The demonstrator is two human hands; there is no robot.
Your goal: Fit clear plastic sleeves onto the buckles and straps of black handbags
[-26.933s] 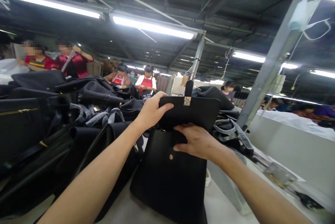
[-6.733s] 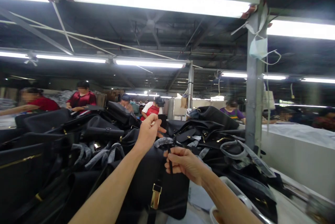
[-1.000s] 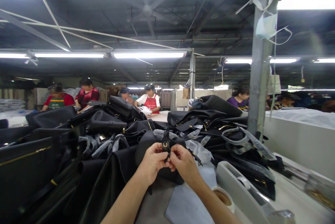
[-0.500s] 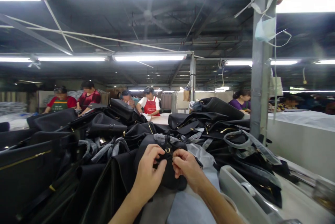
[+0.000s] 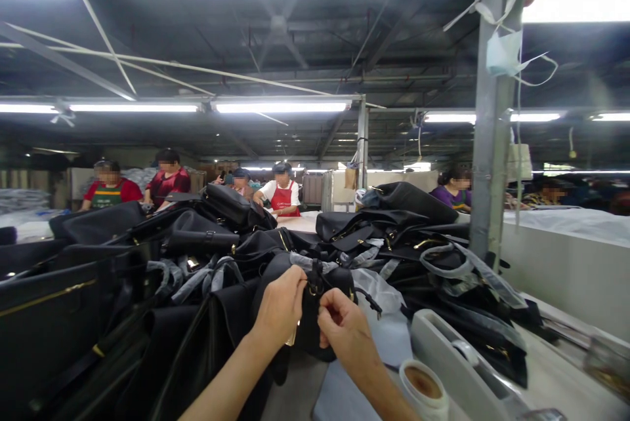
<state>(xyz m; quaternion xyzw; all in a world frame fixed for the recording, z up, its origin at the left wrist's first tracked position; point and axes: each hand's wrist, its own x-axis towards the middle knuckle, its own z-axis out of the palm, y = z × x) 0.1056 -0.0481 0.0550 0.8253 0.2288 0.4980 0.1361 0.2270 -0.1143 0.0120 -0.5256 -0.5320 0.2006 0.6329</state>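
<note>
Black bag (image 5: pixel 311 334) sits on the table (image 5: pixel 294 387), piled bags (image 5: pixel 194 234) hemming its left and far edges, narrow room in front. Left hand (image 5: pixel 279 301) bunches fingertips at its strap (image 5: pixel 315 271); right hand (image 5: pixel 347 329) curls inward; whether either grips cannot be told.

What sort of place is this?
Probably a bag factory: black leathery bags with golden zips lie heaped, a person in a red bib apron is beyond them, and long white tube lights hang overhead.
</note>
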